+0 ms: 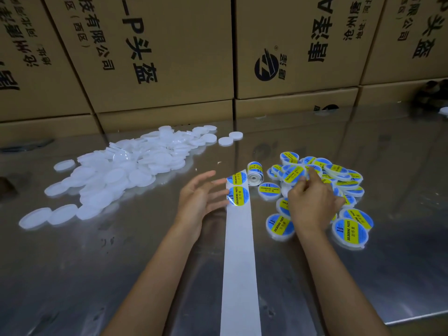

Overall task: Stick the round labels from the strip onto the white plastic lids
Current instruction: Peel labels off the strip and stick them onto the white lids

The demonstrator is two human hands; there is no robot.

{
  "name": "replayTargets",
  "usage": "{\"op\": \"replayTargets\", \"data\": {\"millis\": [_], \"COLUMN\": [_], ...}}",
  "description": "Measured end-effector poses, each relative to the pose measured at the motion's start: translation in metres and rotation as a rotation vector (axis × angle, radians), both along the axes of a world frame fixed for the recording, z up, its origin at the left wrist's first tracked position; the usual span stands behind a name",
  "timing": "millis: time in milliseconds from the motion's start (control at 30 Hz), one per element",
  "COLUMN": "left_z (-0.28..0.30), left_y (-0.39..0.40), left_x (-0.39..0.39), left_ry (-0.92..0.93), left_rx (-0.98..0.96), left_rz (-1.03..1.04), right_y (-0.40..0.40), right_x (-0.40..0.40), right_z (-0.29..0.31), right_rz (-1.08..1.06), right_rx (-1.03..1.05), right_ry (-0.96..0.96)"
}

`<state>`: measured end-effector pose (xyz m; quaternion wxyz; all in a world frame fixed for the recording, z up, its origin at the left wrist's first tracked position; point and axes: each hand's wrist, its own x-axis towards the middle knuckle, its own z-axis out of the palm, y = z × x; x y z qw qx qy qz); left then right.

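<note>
Labeling white lids on a shiny metal table, boxes stacked behind

The left hand (202, 198) hovers with fingers spread apart and straight, fingertips at the edge of the label strip (238, 258), a white backing paper running toward the camera with two round labels (238, 195) on its far end and the roll (255, 173) just beyond. The labels are blue with a yellow band reading "SOLDERING PASTE". The right hand (312, 202) is over the labeled lids (350, 230) piled on the right; its thumb and fingertips are pinched on a labeled lid at the top of that pile. The plain white lids (121, 169) sit in a loose heap on the left of the table (72, 275). No real containers besides the cardboard boxes (295, 44), all closed, printed with big black Chinese characters and a round logo.
</note>
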<state>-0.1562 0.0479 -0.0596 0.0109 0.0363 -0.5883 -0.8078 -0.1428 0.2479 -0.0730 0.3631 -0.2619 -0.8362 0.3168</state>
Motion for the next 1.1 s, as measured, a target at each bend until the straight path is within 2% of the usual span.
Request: {"op": "replayTargets", "data": {"millis": [67,200,233,367,567,733,933,1100], "left_z": [-0.002,-0.009,-0.011,-0.015,0.000,0.000,-0.006,0.006], "left_y": [-0.004,-0.013,-0.016,-0.041,-0.095,-0.116,-0.110,-0.100], "left_x": [-0.003,-0.012,-0.015,-0.037,-0.099,-0.132,-0.136,-0.117], "left_ry": [0.006,0.043,0.065,0.177,0.271,0.187,0.231,0.254], "left_rx": [-0.041,-0.171,-0.264,-0.856,-1.423,-1.780,-1.834,-1.670], "left_rz": [0.058,0.226,0.289,0.477,0.483,0.274,0.301,0.425], "right_y": [0.000,-0.010,-0.014,-0.037,-0.057,-0.056,-0.053,-0.046], "right_x": [0.000,0.001,0.002,0.006,-0.004,-0.008,-0.008,-0.008], "right_z": [-0.001,0.000,0.001,-0.002,-0.005,-0.002,-0.001,-0.002], "right_rz": [0.003,0.058,0.095,0.274,0.378,0.385,0.431,0.563], "right_rx": [0.021,0.096,0.122,0.305,0.449,0.411,0.397,0.366], "right_ry": [-0.041,0.043,0.070,0.159,0.123,0.093,0.032,-0.024]}}
